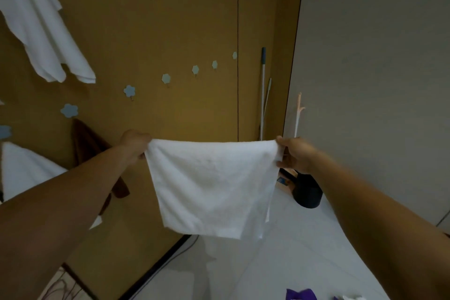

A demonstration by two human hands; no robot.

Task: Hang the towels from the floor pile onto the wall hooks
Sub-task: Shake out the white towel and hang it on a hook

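Observation:
A white towel (211, 182) hangs spread out in front of me, stretched by its two top corners. My left hand (135, 142) pinches the left corner and my right hand (295, 153) pinches the right corner. Behind it the brown wall carries a row of pale blue flower-shaped hooks (129, 91), several of them bare. A brown towel (90, 151) hangs from a hook at lower left. White towels hang at upper left (39, 31) and at the left edge (22, 170). A purple towel (300, 295) lies on the floor at the bottom right.
A mop handle (263, 90) leans in the wall corner, with a dark bin (308, 192) on the white floor beside it. A grey wall rises to the right. A black baseboard runs along the foot of the brown wall.

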